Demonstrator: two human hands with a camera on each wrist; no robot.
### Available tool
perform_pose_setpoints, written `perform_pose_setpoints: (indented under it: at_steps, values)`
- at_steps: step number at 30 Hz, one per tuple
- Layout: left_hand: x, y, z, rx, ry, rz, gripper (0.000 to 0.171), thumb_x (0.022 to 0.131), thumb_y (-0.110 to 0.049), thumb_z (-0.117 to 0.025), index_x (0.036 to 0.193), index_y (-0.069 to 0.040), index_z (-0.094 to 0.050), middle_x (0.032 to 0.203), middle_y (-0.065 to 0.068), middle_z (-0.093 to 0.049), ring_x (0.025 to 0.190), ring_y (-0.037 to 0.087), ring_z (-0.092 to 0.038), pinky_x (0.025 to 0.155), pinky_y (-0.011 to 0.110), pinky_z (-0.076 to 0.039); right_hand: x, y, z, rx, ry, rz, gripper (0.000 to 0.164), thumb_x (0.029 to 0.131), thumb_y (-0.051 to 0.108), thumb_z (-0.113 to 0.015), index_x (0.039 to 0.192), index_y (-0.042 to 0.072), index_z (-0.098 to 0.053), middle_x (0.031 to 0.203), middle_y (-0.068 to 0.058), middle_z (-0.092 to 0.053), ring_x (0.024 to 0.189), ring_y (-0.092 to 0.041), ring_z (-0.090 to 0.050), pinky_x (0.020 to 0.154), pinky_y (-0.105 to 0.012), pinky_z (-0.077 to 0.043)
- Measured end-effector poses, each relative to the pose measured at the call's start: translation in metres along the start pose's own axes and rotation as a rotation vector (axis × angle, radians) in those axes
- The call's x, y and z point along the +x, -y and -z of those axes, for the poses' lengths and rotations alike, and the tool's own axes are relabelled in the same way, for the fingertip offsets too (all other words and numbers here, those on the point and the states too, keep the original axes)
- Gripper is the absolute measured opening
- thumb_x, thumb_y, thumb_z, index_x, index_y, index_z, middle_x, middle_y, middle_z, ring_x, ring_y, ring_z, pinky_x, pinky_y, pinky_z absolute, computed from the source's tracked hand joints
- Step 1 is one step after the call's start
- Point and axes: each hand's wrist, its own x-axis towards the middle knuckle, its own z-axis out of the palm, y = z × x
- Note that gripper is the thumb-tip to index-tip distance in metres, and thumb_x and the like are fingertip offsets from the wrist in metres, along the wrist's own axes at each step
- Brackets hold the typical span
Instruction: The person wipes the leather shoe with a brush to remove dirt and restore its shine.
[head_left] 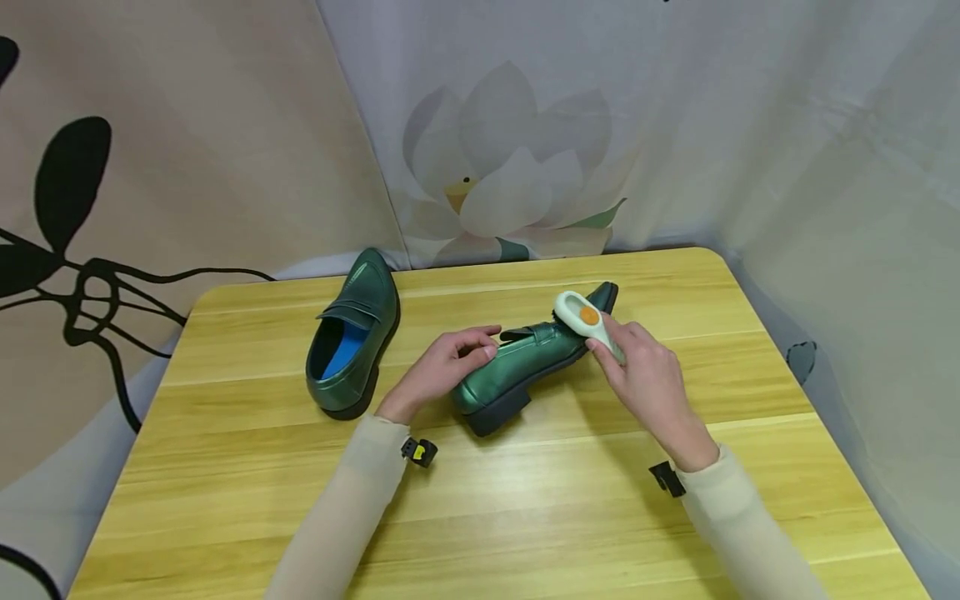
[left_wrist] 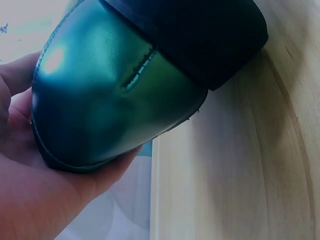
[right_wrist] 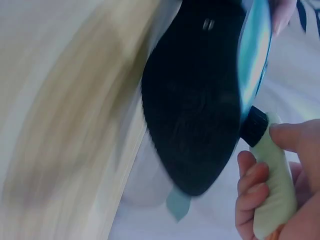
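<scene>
My left hand [head_left: 456,360] grips a green loafer [head_left: 517,367] by its heel opening, thumb on the near side. The shoe is tilted, with its toe pointing to the back right. In the left wrist view the glossy heel [left_wrist: 105,95] sits in the palm, beside the black heel block [left_wrist: 210,40]. My right hand [head_left: 645,375] holds a pale green brush [head_left: 581,315] with an orange spot by its handle. Its dark bristles [right_wrist: 254,126] are right at the upper near the toe. The right wrist view shows the black sole [right_wrist: 192,100] turned toward the camera.
A second green loafer [head_left: 352,333] with a blue insole stands upright to the left. The wooden table [head_left: 525,517] ends at its back edge, close to a hanging curtain [head_left: 525,100] printed with a flower.
</scene>
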Motion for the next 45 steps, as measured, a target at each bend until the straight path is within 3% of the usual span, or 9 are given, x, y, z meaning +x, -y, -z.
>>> perform_pose_setpoints:
  at_steps: [9,17,23,28,36,42,45]
  values:
    - [-0.001,-0.004,-0.003,0.068,0.000,-0.029,0.025,0.107,-0.024,-0.060,0.110,-0.005,-0.075,0.153,0.010,-0.054,0.144,0.032,-0.045,0.115,0.052,-0.039,0.017,-0.044,0.016,-0.053,-0.015,-0.140,0.044,0.103,0.026,-0.067,0.135,-0.004,-0.065,0.083,-0.022,-0.063,0.057,-0.031,-0.050,0.047,-0.044,-0.038]
    - [0.003,-0.008,-0.002,0.117,-0.023,-0.042,0.025,0.106,-0.026,-0.061,0.108,-0.007,-0.076,0.151,0.006,-0.056,0.143,0.028,-0.047,0.111,0.049,-0.044,0.026,-0.066,0.023,-0.060,0.017,-0.201,0.047,0.105,0.029,-0.063,0.136,-0.006,-0.063,0.089,-0.028,-0.065,0.063,-0.037,-0.055,0.052,-0.050,-0.041]
    - [0.019,-0.017,0.009,0.177,0.009,-0.095,0.022,0.105,-0.024,-0.063,0.108,-0.008,-0.078,0.149,0.003,-0.058,0.141,0.027,-0.050,0.106,0.047,-0.048,0.022,-0.069,0.022,-0.033,0.035,-0.215,0.048,0.105,0.030,-0.062,0.138,-0.005,-0.062,0.090,-0.028,-0.066,0.067,-0.038,-0.056,0.056,-0.050,-0.042]
    - [0.030,-0.022,0.019,0.239,0.095,-0.124,0.020,0.105,-0.026,-0.065,0.107,-0.011,-0.078,0.150,0.002,-0.057,0.143,0.023,-0.048,0.110,0.046,-0.044,0.011,-0.066,0.023,-0.010,0.019,-0.209,0.048,0.105,0.028,-0.063,0.138,-0.006,-0.062,0.093,-0.029,-0.067,0.069,-0.038,-0.056,0.058,-0.048,-0.040]
    - [0.025,-0.019,0.023,0.340,0.210,-0.161,0.015,0.104,-0.019,-0.065,0.107,-0.011,-0.078,0.151,0.007,-0.056,0.141,0.026,-0.049,0.116,0.045,-0.039,-0.013,-0.057,0.031,-0.005,-0.025,-0.150,0.044,0.102,0.022,-0.067,0.138,-0.003,-0.063,0.088,-0.023,-0.066,0.064,-0.033,-0.052,0.056,-0.042,-0.037]
    - [0.019,-0.021,0.017,0.450,0.196,-0.225,0.015,0.104,-0.019,-0.064,0.105,-0.011,-0.077,0.153,0.007,-0.053,0.139,0.027,-0.051,0.111,0.043,-0.044,-0.026,-0.053,0.034,-0.006,-0.032,-0.123,0.044,0.099,0.017,-0.071,0.136,-0.005,-0.064,0.089,-0.024,-0.067,0.063,-0.031,-0.052,0.055,-0.040,-0.037]
    - [0.018,-0.021,0.014,0.561,0.149,-0.264,0.015,0.105,-0.021,-0.063,0.106,-0.013,-0.076,0.153,0.004,-0.053,0.125,0.023,-0.062,0.100,0.039,-0.050,-0.028,-0.053,0.033,-0.001,-0.041,-0.120,0.044,0.099,0.016,-0.072,0.136,-0.006,-0.064,0.088,-0.024,-0.067,0.062,-0.030,-0.051,0.054,-0.039,-0.037]
